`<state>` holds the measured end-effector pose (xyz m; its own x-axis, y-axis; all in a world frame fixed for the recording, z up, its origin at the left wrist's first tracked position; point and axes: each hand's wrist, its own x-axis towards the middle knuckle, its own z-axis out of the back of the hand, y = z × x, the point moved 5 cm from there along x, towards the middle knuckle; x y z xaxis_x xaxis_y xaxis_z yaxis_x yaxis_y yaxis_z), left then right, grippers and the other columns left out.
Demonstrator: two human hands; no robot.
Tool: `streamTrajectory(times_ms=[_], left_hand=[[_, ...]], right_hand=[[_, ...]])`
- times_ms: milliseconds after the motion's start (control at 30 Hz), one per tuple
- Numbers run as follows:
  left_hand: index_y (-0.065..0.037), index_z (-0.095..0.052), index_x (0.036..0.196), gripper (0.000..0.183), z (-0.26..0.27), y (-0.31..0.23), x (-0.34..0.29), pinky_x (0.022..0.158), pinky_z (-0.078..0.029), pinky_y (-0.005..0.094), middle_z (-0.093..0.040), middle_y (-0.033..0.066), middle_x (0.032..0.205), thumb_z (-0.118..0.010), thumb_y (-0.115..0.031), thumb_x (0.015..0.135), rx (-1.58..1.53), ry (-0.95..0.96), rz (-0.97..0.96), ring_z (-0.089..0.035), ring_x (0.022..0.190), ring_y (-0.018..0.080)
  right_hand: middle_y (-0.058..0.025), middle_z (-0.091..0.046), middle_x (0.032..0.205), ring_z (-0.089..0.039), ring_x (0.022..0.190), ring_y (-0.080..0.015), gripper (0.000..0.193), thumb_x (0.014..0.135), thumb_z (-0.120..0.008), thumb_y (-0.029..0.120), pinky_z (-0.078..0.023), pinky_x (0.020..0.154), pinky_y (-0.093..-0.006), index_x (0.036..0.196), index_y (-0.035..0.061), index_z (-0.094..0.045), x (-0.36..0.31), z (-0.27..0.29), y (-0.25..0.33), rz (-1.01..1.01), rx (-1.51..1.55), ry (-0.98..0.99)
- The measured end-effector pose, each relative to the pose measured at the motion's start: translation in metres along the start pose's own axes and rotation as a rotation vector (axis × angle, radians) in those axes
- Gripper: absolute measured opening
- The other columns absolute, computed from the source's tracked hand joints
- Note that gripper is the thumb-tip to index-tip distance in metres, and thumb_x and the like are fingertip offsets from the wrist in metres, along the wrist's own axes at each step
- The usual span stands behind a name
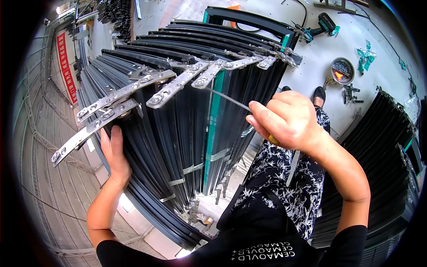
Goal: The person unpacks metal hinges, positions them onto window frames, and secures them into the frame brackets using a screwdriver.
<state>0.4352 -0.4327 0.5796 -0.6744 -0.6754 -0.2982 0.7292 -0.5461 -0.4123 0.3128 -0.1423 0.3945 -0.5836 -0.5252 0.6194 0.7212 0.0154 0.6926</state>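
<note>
In front of me stands a row of black metal window frames, packed close together. Silvery hinge arms with round rivets stick out from their upper ends. My right hand is closed round a screwdriver. Its thin shaft runs left to the hinge arms, and a bit of yellow handle shows under the fingers. Whether the tip touches a screw I cannot tell. On the left, my left hand grips the side of the outermost frame, thumb on the near face, just below a long hinge arm.
A teal-and-black cordless drill lies on the pale floor at the far right. Nearer is a round metal bowl of small metal parts, beside loose dark fittings. More black frames stand at my right. A red banner hangs far left.
</note>
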Motion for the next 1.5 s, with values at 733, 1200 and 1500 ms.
streamTrajectory(times_ms=[733,1200,1500], left_hand=[[0.001,-0.043,0.139,0.073,0.005,0.007,-0.001,0.106,-0.034,0.0310,-0.055,0.0095,0.132,-0.054,-0.057,0.095,-0.004,-0.026,0.020,-0.051,0.119,0.0183],[0.001,-0.044,0.138,0.073,0.014,0.017,-0.002,0.106,-0.034,0.0310,-0.055,0.0094,0.132,-0.054,-0.057,0.095,-0.022,-0.051,0.035,-0.051,0.118,0.0183],[0.001,-0.045,0.137,0.073,0.007,0.006,-0.001,0.105,-0.034,0.0310,-0.056,0.0093,0.131,-0.054,-0.057,0.094,0.012,-0.073,0.030,-0.051,0.118,0.0182]], right_hand=[[0.0009,-0.045,0.058,-0.049,0.051,-0.0136,0.023,0.073,-0.069,0.016,-0.038,0.045,-0.0279,0.082,-0.0047,-0.063,0.024,0.006,-0.013,0.441,-0.146,0.196],[-0.0050,-0.061,0.063,-0.057,0.060,-0.0102,0.028,0.093,-0.067,0.023,-0.045,0.057,-0.0271,0.076,0.0005,-0.069,-0.029,-0.029,-0.018,-0.965,0.752,-0.006],[0.0051,-0.050,0.054,-0.043,0.050,-0.0026,0.034,0.094,-0.066,0.028,-0.032,0.048,-0.0220,0.070,0.0037,-0.068,-0.046,-0.043,0.001,-1.413,1.189,-0.103]])
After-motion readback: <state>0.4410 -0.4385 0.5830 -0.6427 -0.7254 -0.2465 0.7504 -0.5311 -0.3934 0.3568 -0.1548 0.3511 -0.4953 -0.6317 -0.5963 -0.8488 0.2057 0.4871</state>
